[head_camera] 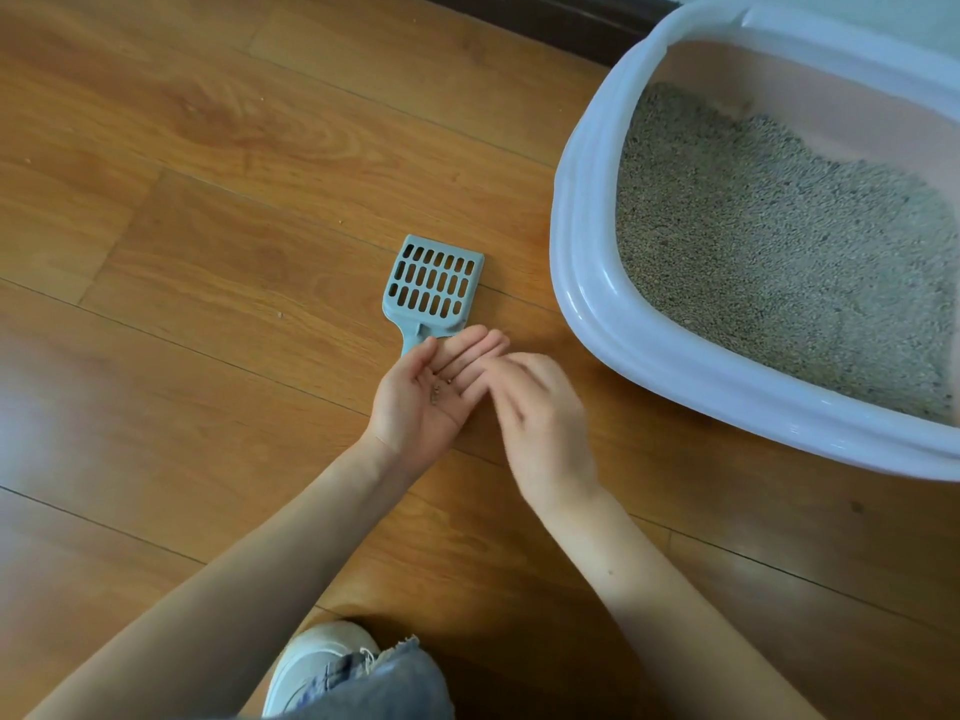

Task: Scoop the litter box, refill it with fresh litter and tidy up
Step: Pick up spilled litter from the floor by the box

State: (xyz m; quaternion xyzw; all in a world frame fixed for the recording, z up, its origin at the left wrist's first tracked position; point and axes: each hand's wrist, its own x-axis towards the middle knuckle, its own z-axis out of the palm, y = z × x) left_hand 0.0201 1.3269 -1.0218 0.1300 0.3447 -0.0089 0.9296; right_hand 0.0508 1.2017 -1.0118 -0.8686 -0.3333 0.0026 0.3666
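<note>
A pale lilac litter box (592,283) stands on the wooden floor at the right, part filled with grey-beige litter (769,252) heaped toward its near side. A blue-grey slotted scoop (431,288) lies flat on the floor left of the box, its handle hidden under my hands. My left hand (426,402) is cupped palm up over the handle, with a few dark litter grains (441,389) resting in it. My right hand (540,423) hovers palm down beside it, fingers blurred and reaching over the left fingertips.
Stray litter specks (280,314) dot the wooden floor to the left. A dark baseboard (545,23) runs along the top. My knee in frayed jeans (384,683) and a white shoe (306,662) sit at the bottom edge.
</note>
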